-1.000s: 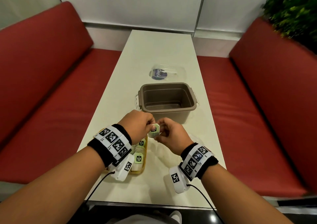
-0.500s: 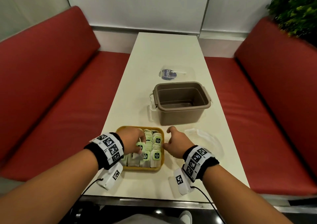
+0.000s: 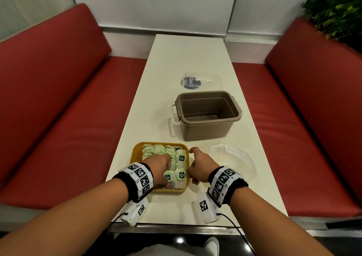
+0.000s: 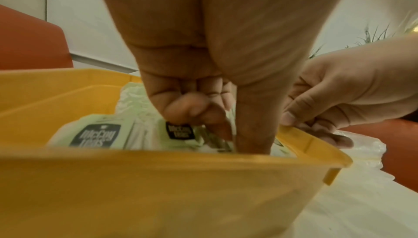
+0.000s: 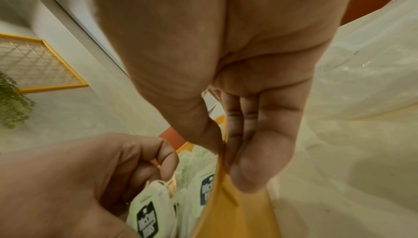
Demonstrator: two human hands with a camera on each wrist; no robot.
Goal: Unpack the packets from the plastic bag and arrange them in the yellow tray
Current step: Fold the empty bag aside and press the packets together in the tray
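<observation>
The yellow tray (image 3: 134,153) sits near the table's front edge, filled with rows of upright pale green tea packets (image 3: 181,158). My left hand (image 3: 168,169) reaches into the tray's near middle and pinches one packet (image 4: 181,131) between thumb and curled fingers (image 4: 187,109). My right hand (image 3: 193,165) pinches the tray's right rim (image 5: 226,206), thumb inside and fingers outside. The clear plastic bag (image 3: 233,157) lies flat on the table just right of the tray.
An open brown bin (image 3: 205,132) stands behind the tray. Its clear lid with a blue label (image 3: 191,82) lies further back. Red benches flank the narrow white table (image 3: 176,55), and a plant (image 3: 337,8) is at the far right.
Both hands held a packet up near the bin a second ago. My left hand has since lowered it into the tray, and my right hand has moved to the tray's right rim.
</observation>
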